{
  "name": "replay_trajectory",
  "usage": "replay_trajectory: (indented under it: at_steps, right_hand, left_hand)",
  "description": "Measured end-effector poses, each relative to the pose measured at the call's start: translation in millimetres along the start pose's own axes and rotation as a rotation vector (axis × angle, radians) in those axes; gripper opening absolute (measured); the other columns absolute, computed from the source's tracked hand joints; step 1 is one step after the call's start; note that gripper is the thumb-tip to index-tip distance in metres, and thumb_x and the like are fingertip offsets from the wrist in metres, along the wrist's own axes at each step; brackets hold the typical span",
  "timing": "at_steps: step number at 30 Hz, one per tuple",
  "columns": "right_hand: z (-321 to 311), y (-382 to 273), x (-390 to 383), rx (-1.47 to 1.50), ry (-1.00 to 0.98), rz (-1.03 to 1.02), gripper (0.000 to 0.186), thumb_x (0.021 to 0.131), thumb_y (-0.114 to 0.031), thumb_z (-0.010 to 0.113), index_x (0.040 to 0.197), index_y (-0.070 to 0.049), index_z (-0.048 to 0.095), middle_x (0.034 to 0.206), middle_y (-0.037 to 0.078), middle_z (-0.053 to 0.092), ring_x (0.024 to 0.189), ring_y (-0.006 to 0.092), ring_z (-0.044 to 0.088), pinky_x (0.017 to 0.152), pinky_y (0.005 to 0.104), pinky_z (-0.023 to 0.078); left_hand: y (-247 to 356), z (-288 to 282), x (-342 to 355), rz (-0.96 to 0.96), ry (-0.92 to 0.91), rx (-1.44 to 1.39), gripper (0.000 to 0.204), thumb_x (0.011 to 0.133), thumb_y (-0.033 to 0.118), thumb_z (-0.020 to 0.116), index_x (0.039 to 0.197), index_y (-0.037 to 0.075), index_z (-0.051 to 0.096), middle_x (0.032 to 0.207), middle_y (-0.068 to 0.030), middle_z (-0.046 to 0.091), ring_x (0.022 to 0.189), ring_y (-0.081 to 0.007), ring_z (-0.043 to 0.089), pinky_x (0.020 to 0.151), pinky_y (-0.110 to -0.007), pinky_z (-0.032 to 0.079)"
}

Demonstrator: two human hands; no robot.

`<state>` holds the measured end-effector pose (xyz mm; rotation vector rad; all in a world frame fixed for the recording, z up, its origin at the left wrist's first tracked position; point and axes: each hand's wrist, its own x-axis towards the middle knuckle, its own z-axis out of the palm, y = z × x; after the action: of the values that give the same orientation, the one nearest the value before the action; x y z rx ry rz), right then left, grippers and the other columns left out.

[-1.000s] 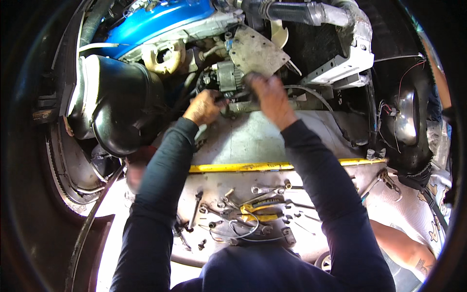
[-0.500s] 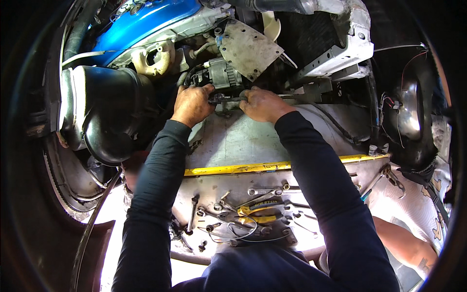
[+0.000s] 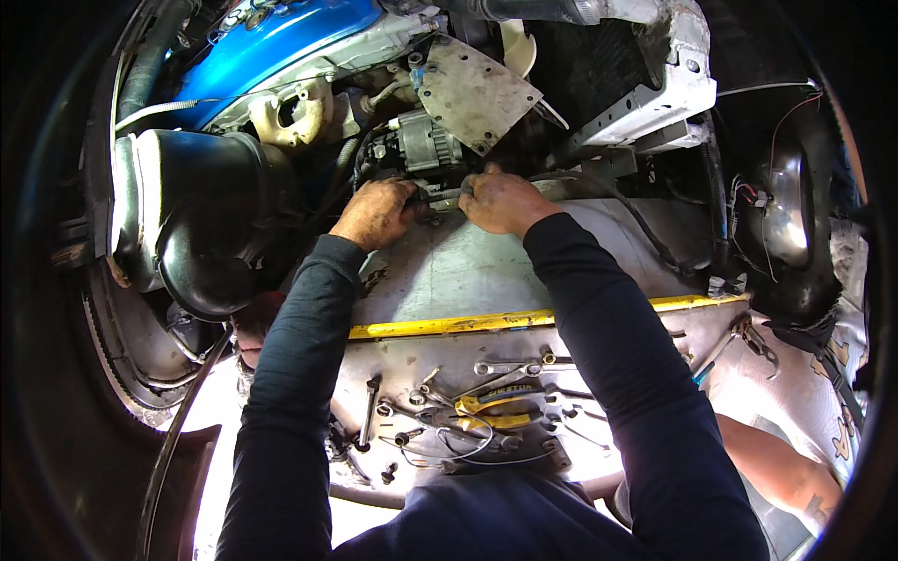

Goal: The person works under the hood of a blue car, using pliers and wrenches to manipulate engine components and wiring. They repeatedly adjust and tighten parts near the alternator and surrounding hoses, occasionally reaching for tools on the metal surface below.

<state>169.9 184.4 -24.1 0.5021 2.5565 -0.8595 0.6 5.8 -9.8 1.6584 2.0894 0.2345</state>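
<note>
My left hand (image 3: 374,210) is curled below the finned cast housing (image 3: 426,142), its fingertips closed at a short grey-and-dark line (image 3: 443,197) that runs between my hands; what exactly they grip is hidden. At the other end of that line, my right hand (image 3: 500,201) has its fingers bent round something dark, also too hidden to name. Above them are a pale perforated metal plate (image 3: 472,89) and a cream curved manifold (image 3: 290,117). Below lies a broad grey metal panel (image 3: 440,262) edged by a yellow bar (image 3: 440,324).
A blue engine cover (image 3: 243,65) is top left, a black canister (image 3: 196,206) left, a white bracket (image 3: 664,98) upper right. Wrenches (image 3: 510,366), yellow-handled pliers (image 3: 496,402) and small parts lie on the lower metal surface (image 3: 374,341). A bare limb of another person (image 3: 776,467) shows lower right.
My right hand has come down from over the housing to beside the line. My left hand has shifted slightly down and turned since half a second ago, fingers still curled.
</note>
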Motion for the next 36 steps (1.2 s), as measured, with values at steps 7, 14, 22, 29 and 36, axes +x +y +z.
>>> replay_trajectory:
  at_steps: [7, 14, 22, 29, 36]
  right_hand:
    - [-1.4, 0.3, -1.6, -0.005, -0.056, 0.049, 0.052, 0.101, -0.038, 0.044, 0.12, 0.004, 0.068, 0.128, 0.024, 0.067, 0.126, 0.0396, 0.057, 0.109, 0.0468, 0.045]
    - [-5.7, 5.3, -4.4, -0.054, -0.069, 0.035, 0.047, 0.097, -0.038, 0.048, 0.115, -0.004, 0.075, 0.137, 0.021, 0.064, 0.126, 0.0389, 0.061, 0.109, 0.0458, 0.047]
    - [-3.5, 2.2, -5.9, -0.06, -0.046, 0.192, 0.049, 0.093, -0.033, 0.048, 0.122, -0.002, 0.073, 0.139, 0.02, 0.064, 0.128, 0.0372, 0.061, 0.11, 0.046, 0.047]
    - [-13.9, -6.0, -8.9, -0.078, -0.151, 0.233, 0.049, 0.093, -0.028, 0.048, 0.128, -0.002, 0.07, 0.138, 0.021, 0.064, 0.128, 0.0394, 0.061, 0.11, 0.0466, 0.047]
    - [-3.0, -1.7, -3.1, -0.093, -0.177, 0.274, 0.052, 0.093, -0.027, 0.047, 0.135, -0.002, 0.065, 0.15, 0.023, 0.054, 0.134, 0.0409, 0.056, 0.113, 0.0494, 0.044]
  left_hand:
    - [0.3, 8.5, 3.9, 0.012, -0.035, 0.025, 0.029, 0.099, 0.032, 0.062, 0.11, 0.006, 0.068, 0.097, -0.0213, 0.073, 0.095, -0.0433, 0.069, 0.083, -0.054, 0.054]
    - [-12.6, -0.8, -9.4, -0.042, -0.124, 0.178, 0.034, 0.095, 0.031, 0.067, 0.124, 0.012, 0.069, 0.124, -0.0132, 0.069, 0.123, -0.035, 0.059, 0.103, -0.061, 0.041]
    - [-33.3, 2.8, 3.4, -0.217, -0.241, 0.283, 0.031, 0.09, 0.029, 0.068, 0.118, 0.018, 0.074, 0.125, -0.0121, 0.071, 0.12, -0.0339, 0.064, 0.101, -0.053, 0.05]
    - [-63.2, -0.1, 19.0, -0.086, -0.347, 0.068, 0.028, 0.089, 0.015, 0.061, 0.112, 0.007, 0.075, 0.103, -0.0215, 0.075, 0.102, -0.0378, 0.072, 0.09, -0.045, 0.057]
    - [-61.4, 9.7, 26.6, -0.241, -0.294, 0.194, 0.028, 0.084, 0.011, 0.063, 0.108, 0.007, 0.075, 0.104, -0.0212, 0.075, 0.101, -0.0401, 0.073, 0.089, -0.048, 0.058]
